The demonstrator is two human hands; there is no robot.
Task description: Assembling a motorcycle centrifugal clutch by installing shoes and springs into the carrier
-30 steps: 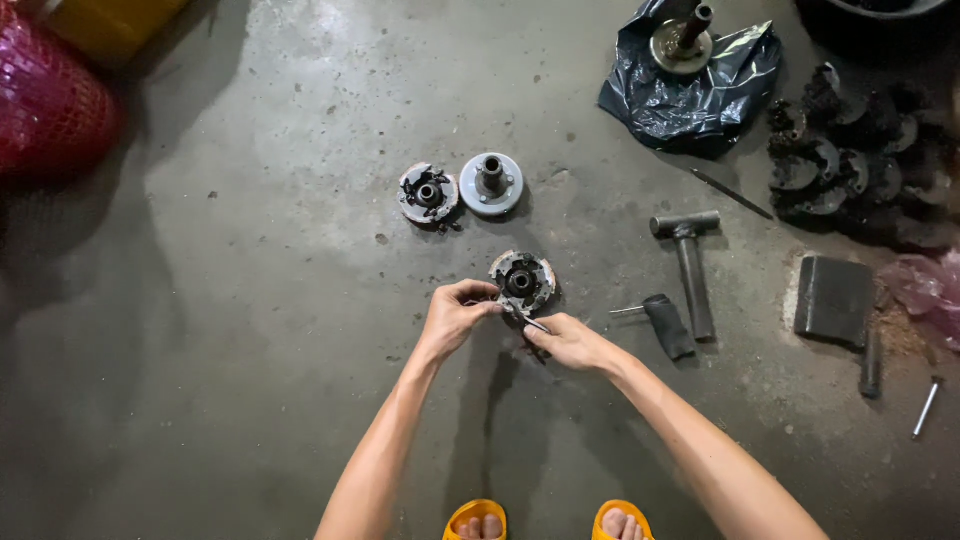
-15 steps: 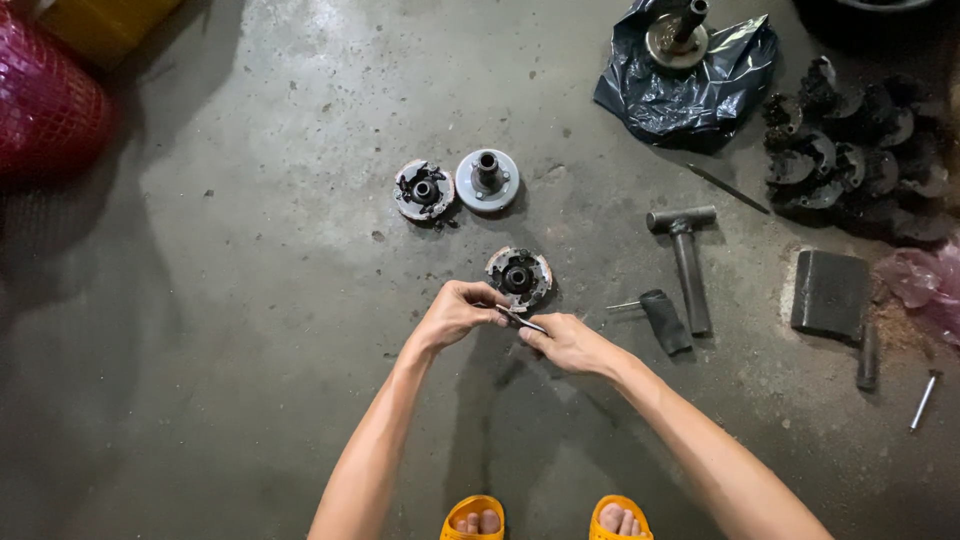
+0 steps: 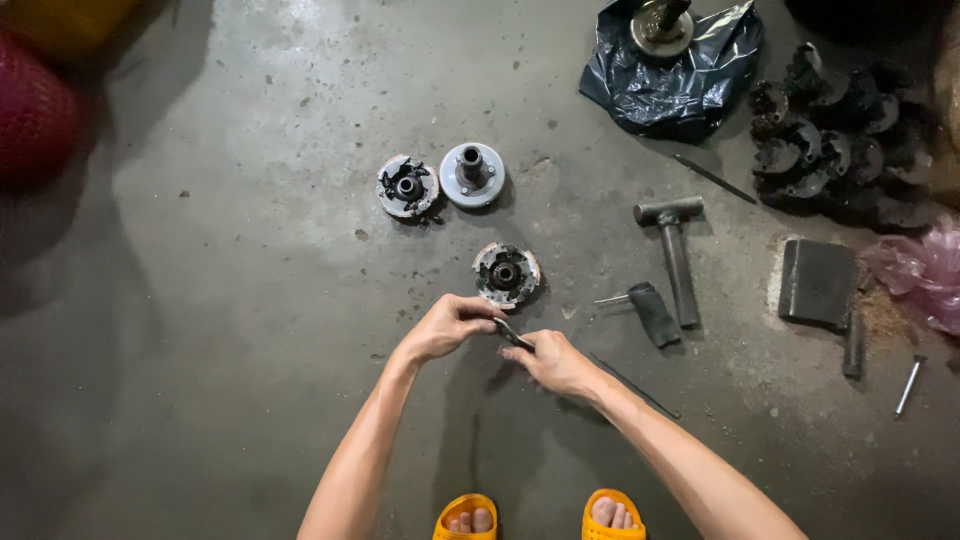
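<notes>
Bare concrete floor (image 3: 200, 330), black bag (image 3: 665, 85) far right with a pile of dark parts (image 3: 830, 150) beside it. Hammer (image 3: 675, 250) lies right of centre. Two round hubs, clutch (image 3: 407, 186) and flange (image 3: 472, 174), sit far centre, with a third disc (image 3: 506, 273) nearer. Just near of it, left hand (image 3: 445, 326) and right hand (image 3: 555, 362) both have fingers pinched closed on a small dark tool (image 3: 512, 334) between them.
</notes>
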